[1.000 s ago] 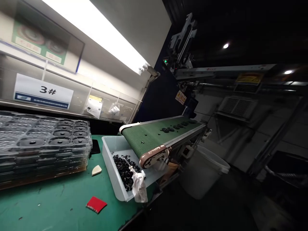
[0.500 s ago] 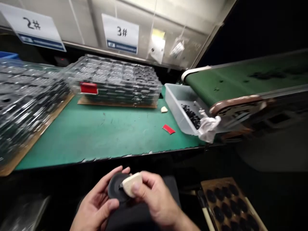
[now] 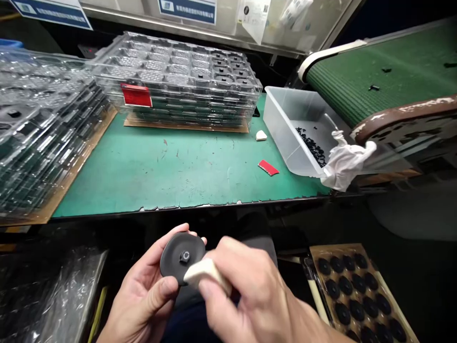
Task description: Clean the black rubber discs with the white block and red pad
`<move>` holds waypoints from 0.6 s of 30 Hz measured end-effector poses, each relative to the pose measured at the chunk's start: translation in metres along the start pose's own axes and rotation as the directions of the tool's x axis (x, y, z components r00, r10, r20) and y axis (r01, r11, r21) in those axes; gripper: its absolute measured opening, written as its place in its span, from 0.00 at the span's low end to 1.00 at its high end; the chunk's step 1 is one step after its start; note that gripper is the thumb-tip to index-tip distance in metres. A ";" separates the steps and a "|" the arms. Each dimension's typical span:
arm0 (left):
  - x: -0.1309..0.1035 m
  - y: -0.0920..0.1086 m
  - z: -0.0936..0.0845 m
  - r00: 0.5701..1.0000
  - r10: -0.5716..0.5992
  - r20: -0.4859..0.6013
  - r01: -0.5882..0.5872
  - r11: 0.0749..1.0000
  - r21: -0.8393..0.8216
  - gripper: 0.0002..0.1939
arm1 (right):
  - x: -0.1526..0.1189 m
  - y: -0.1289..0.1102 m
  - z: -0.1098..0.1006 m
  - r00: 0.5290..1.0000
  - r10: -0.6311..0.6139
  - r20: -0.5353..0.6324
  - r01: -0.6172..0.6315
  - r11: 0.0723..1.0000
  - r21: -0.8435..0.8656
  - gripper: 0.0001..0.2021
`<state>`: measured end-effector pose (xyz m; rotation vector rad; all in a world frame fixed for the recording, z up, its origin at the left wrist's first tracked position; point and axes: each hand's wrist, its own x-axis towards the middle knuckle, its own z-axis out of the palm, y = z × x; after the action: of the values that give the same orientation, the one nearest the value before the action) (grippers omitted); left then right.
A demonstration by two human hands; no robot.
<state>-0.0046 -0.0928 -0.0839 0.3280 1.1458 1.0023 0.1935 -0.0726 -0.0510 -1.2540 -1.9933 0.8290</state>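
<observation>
A round black disc (image 3: 173, 259) with a small raised centre is held by its edge in my left hand (image 3: 143, 295), thumb on the near rim and fingers behind. My right hand (image 3: 246, 286) pinches a cream-coloured wedge-shaped pad (image 3: 207, 274), whose tip lies against the lower right part of the disc. Both hands are in front of the table's near edge. Part of the disc's right side is hidden by the pad.
Clear plastic trays (image 3: 171, 71) stand stacked on the green table (image 3: 160, 166), with another stack (image 3: 46, 143) at left. A translucent bin (image 3: 285, 138) holds small black parts beside a green conveyor (image 3: 385, 71). A red strip (image 3: 267, 167) lies nearby. Lower right is a tray of black discs (image 3: 350, 286).
The view has tilted down and shifted. My right hand has turned over more, and the pad has moved from beside the disc's centre to its lower right edge, uncovering the centre.
</observation>
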 end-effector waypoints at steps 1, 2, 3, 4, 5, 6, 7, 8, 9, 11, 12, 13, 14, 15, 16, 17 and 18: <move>-0.001 0.000 0.001 1.000 -0.027 0.002 0.027 0.999 -0.022 0.39 | 0.001 0.001 -0.001 1.000 -0.005 0.024 0.005 1.000 0.001 0.08; -0.002 0.001 0.002 0.999 -0.045 -0.002 0.045 0.998 -0.040 0.39 | 0.001 0.001 -0.001 1.000 -0.007 0.028 0.007 1.000 -0.009 0.08; -0.003 0.001 0.003 0.998 -0.058 -0.010 0.057 0.997 -0.054 0.39 | 0.001 0.002 -0.001 1.000 -0.003 0.018 0.003 1.000 -0.028 0.09; -0.003 0.002 0.004 0.998 -0.068 -0.017 0.067 0.996 -0.067 0.39 | 0.001 0.002 -0.001 1.000 0.003 0.009 -0.003 0.999 -0.043 0.10; -0.004 0.002 0.005 0.996 -0.081 -0.023 0.079 0.994 -0.077 0.39 | 0.001 0.002 0.000 1.000 0.004 -0.005 -0.004 0.999 -0.054 0.10; -0.004 0.003 0.006 0.995 -0.095 -0.026 0.092 0.992 -0.086 0.39 | 0.000 0.002 0.001 1.000 -0.014 -0.022 0.013 0.998 -0.059 0.10; -0.005 0.004 0.006 0.994 -0.111 -0.025 0.108 0.989 -0.097 0.39 | 0.000 0.002 0.002 0.999 -0.037 -0.019 0.036 0.998 -0.058 0.09; -0.005 0.004 0.006 0.992 -0.124 -0.017 0.122 0.987 -0.109 0.39 | 0.000 0.002 0.002 0.998 -0.055 0.001 0.055 0.997 -0.052 0.08; -0.004 0.005 0.006 0.991 -0.135 -0.007 0.133 0.984 -0.117 0.39 | 0.000 0.003 0.002 0.998 -0.061 0.017 0.061 0.997 -0.047 0.08; -0.004 0.005 0.006 0.990 -0.140 0.008 0.140 0.984 -0.112 0.37 | 0.003 0.007 0.000 0.999 -0.028 0.032 0.030 0.998 -0.057 0.10; -0.003 0.005 0.006 0.989 -0.144 0.017 0.145 0.984 -0.106 0.36 | 0.005 0.010 -0.002 0.999 -0.009 0.035 0.012 0.998 -0.068 0.10; -0.003 0.005 0.006 0.988 -0.151 0.025 0.152 0.983 -0.100 0.34 | 0.007 0.013 -0.004 0.999 -0.009 0.033 0.012 0.997 -0.083 0.10; -0.003 0.005 0.006 0.987 -0.157 0.029 0.159 0.983 -0.094 0.32 | 0.008 0.015 -0.005 0.999 -0.024 0.029 0.026 0.995 -0.100 0.09; -0.002 0.005 0.007 0.987 -0.157 0.029 0.159 0.983 -0.091 0.32 | 0.008 0.016 -0.005 0.999 -0.042 0.031 0.046 0.992 -0.116 0.08; -0.002 0.005 0.008 0.988 -0.152 0.027 0.154 0.984 -0.092 0.31 | 0.008 0.016 -0.004 0.998 -0.056 0.035 0.060 0.991 -0.124 0.07; -0.002 0.006 0.009 0.989 -0.145 0.016 0.146 0.984 -0.100 0.31 | 0.006 0.015 -0.003 0.998 -0.058 0.037 0.062 0.991 -0.123 0.07; -0.002 0.006 0.009 0.991 -0.136 -0.004 0.135 0.985 -0.112 0.31 | 0.003 0.012 -0.001 0.998 -0.048 0.037 0.052 0.992 -0.116 0.08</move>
<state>0.0002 -0.0883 -0.0746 0.1528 1.1029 0.9448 0.1993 -0.0650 -0.0597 -1.2567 -2.1178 0.7230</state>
